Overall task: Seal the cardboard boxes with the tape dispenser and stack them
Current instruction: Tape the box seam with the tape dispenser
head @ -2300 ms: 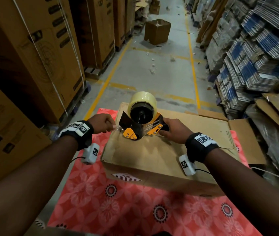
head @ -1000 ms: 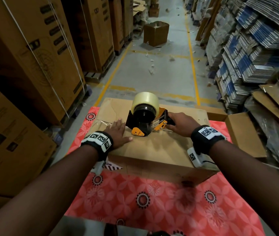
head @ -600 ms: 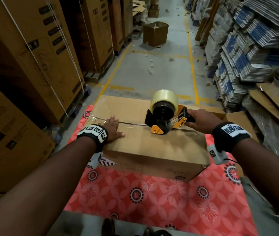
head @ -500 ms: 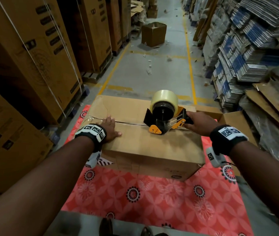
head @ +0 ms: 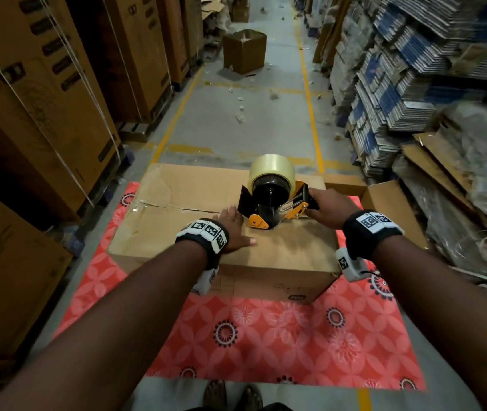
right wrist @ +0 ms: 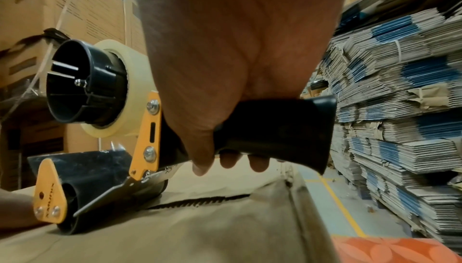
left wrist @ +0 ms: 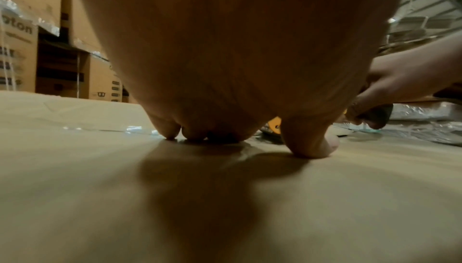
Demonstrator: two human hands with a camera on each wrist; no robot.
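A brown cardboard box lies on a red patterned mat. Clear tape runs along its top seam from the left edge. My right hand grips the black handle of the orange and black tape dispenser, whose roller sits on the box top right of centre. My left hand lies flat on the lid just left of the dispenser, fingers straight and pressing on the taped seam. The untaped seam gap shows near the box's right edge.
Tall stacked cartons line the left side. Bundles of flattened boxes pile up on the right. Another open box sits right of the mat, and a lone carton stands down the aisle. My feet are at the mat's near edge.
My left hand slid right along the taped seam from the box's left end up to the dispenser. The dispenser has stayed right of centre on the lid since half a second ago.
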